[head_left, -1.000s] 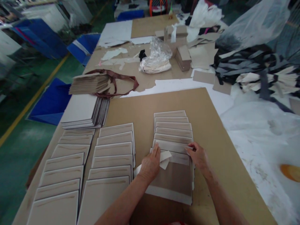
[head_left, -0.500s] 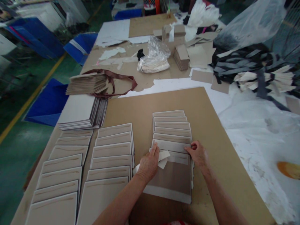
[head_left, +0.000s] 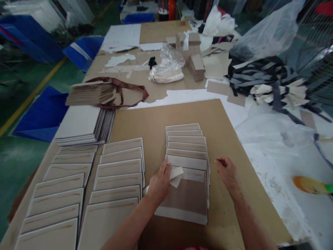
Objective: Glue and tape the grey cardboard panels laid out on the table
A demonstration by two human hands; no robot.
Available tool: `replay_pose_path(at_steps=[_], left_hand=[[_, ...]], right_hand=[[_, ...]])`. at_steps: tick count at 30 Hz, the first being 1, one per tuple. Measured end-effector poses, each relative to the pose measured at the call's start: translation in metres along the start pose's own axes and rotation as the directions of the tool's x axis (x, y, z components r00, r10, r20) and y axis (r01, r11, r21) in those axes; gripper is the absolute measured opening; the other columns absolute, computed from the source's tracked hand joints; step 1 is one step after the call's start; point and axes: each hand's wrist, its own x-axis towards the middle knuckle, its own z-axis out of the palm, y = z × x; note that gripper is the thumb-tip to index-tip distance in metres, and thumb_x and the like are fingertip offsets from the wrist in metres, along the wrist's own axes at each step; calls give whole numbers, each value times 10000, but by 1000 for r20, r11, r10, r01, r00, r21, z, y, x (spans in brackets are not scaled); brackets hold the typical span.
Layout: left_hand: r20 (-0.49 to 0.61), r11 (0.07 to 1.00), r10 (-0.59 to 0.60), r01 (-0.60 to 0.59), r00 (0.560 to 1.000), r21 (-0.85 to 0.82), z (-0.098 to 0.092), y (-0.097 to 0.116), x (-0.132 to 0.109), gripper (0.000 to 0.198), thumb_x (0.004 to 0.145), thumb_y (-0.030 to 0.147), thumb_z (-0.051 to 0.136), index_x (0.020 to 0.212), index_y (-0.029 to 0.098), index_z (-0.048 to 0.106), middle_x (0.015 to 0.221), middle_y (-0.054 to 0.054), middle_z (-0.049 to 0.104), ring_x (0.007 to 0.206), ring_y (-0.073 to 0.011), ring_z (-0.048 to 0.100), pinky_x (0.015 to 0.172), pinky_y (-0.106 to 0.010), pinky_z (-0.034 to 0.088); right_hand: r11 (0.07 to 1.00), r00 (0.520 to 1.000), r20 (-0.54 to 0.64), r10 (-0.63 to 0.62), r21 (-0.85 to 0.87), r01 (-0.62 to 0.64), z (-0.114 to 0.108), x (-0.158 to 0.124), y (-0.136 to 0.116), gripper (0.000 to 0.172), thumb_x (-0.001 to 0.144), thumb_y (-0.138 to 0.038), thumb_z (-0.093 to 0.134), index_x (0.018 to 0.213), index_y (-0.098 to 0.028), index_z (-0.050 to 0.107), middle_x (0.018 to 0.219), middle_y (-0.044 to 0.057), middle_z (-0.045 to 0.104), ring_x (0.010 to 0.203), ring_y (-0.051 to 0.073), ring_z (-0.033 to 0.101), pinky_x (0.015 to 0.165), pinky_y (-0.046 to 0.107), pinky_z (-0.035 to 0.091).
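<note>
On the brown board (head_left: 221, 128), left hand (head_left: 159, 182) is resting on fanned beige panels (head_left: 191, 191), fingers together, pale strips (head_left: 177, 172) poking out; can't tell if it's gripping them. Right hand (head_left: 229, 173) is hovering just beside the panels, fingers curled, can't tell if tips are meeting. Orange-and-green item (head_left: 309, 184) is lying far right, any print too blurred to read.
</note>
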Motion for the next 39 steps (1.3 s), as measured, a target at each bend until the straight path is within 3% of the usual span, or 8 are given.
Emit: replay_pose_path(at_steps=[4,8,11,17,22,28,33,39], left_hand=[[-59,844,-228,167,972,-510,-13,11,-12,353,777,143,555,1120,190,623,1141,-82,665,962,-207,646,806,-299,520],[347,226,-247,402,905,-887,-15,31,-15,326,798,447,610,903,142,658,702,-26,663,471,-92,519,462,-205,389],[420,-15,-219,427,881,-904,-10,42,-15,431,700,523,699,871,131,651,641,-2,628,446,-66,481,433,-181,351],[434,-52,-170,431,885,-901,3,43,-22,408,504,382,840,756,135,636,544,64,529,441,-61,449,422,-181,345],[491,-173,-230,461,840,-870,5,39,-28,408,637,400,751,919,119,662,623,33,572,492,-64,490,458,-174,376],[472,-55,-287,478,834,-877,7,46,-25,352,712,446,684,823,116,629,618,13,575,494,-87,529,457,-190,419],[475,-79,-276,472,836,-878,13,51,-25,380,714,463,698,872,127,617,651,9,593,508,-102,564,481,-212,470],[498,-161,-256,472,828,-867,11,55,-29,409,690,448,725,918,119,642,670,-6,625,514,-108,577,517,-233,501]], right_hand=[[983,941,334,-56,181,-6,25,-44,-42,369,814,-552,549,734,-198,616,637,-4,576,562,139,511,550,263,407],[946,831,531,-166,325,-18,56,-77,-68,355,827,-548,548,782,-203,613,714,5,612,653,149,547,592,255,421],[941,810,570,-140,332,-71,75,-85,-73,303,745,-500,650,823,-212,594,716,-12,609,637,146,538,587,259,430],[946,788,613,-50,281,-159,83,-86,-69,296,715,-484,681,683,-212,570,579,-25,579,579,149,525,563,264,408],[937,837,547,-29,306,-168,74,-87,-71,398,828,-592,490,797,-212,607,748,36,652,686,177,585,579,270,422],[982,835,547,-58,182,-51,83,-87,-62,275,723,-466,658,654,-213,576,625,-13,591,633,169,536,630,286,414],[965,859,509,-53,249,-88,86,-86,-53,290,770,-490,629,699,-212,593,634,-23,575,636,159,520,623,272,403],[942,776,630,-31,278,-187,84,-90,-51,308,760,-488,647,655,-217,548,527,-54,497,508,135,461,512,258,356]])
